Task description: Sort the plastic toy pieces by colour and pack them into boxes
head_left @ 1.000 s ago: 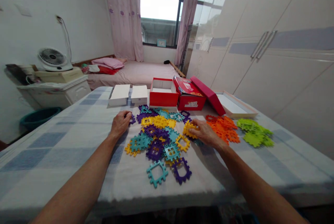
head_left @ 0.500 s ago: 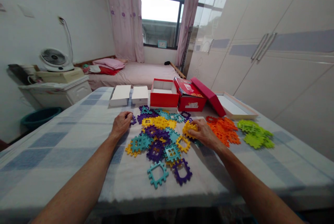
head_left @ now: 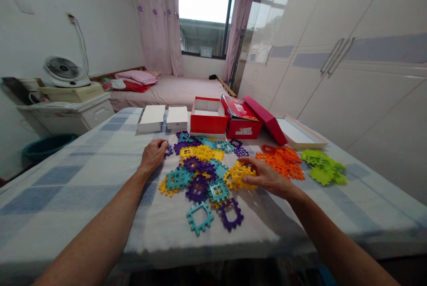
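My right hand (head_left: 267, 175) grips yellow toothed building pieces (head_left: 240, 175) between thumb and fingers, low at the right edge of a mixed pile. Left of the pile my left hand (head_left: 154, 156) rests with curled fingers against a purple toothed piece (head_left: 169, 150); whether it grips that piece is hidden. Between the hands lie more yellow pieces (head_left: 202, 152), teal window pieces (head_left: 219, 191) and purple window pieces (head_left: 197, 188), overlapping. Nearest me are a teal frame piece (head_left: 188, 218) and a purple frame piece (head_left: 239, 215).
Orange pieces (head_left: 280, 161) and lime green pieces (head_left: 324, 167) form separate heaps at right. Behind the pile stand white boxes (head_left: 152, 118), an uncovered red box (head_left: 208, 123), a printed red box (head_left: 245, 131), a leaning red lid (head_left: 265, 119) and a shallow white tray (head_left: 300, 132).
My right hand has moved down and slightly towards me with the yellow pieces, and its fingers have spread around them. My left hand stays beside the purple piece. The view has shifted slightly.
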Demonstrator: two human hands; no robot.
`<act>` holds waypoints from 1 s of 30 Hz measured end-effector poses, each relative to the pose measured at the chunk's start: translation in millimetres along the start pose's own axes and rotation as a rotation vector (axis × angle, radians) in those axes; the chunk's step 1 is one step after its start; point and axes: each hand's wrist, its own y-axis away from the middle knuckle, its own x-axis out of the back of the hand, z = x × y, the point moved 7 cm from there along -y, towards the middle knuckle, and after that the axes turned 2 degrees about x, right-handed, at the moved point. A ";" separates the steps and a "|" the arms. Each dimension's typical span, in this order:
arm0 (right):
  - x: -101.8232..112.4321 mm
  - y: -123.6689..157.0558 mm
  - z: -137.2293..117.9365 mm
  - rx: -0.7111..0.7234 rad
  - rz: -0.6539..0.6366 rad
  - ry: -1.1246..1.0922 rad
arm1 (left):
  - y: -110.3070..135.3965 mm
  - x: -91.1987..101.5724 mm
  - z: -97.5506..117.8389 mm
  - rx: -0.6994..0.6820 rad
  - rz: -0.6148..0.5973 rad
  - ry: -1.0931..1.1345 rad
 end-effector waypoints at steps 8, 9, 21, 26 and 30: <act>-18.4 -8.4 11.9 -0.051 -0.074 0.144 | -0.1 -0.4 -1.0 0.002 -0.010 0.016; -19.6 -9.1 11.0 -0.059 -0.062 0.163 | -0.1 -0.6 -1.1 0.003 -0.014 0.018; -30.8 -2.9 -7.0 -0.095 -0.006 0.172 | -0.4 -0.2 -0.5 0.010 -0.005 0.011; -34.5 0.8 2.8 -0.133 0.045 -0.088 | 0.0 0.6 -0.3 0.000 -0.018 -0.008; -20.8 6.9 10.1 -0.122 0.176 -0.313 | -3.9 -2.4 -7.0 0.008 -0.044 -0.036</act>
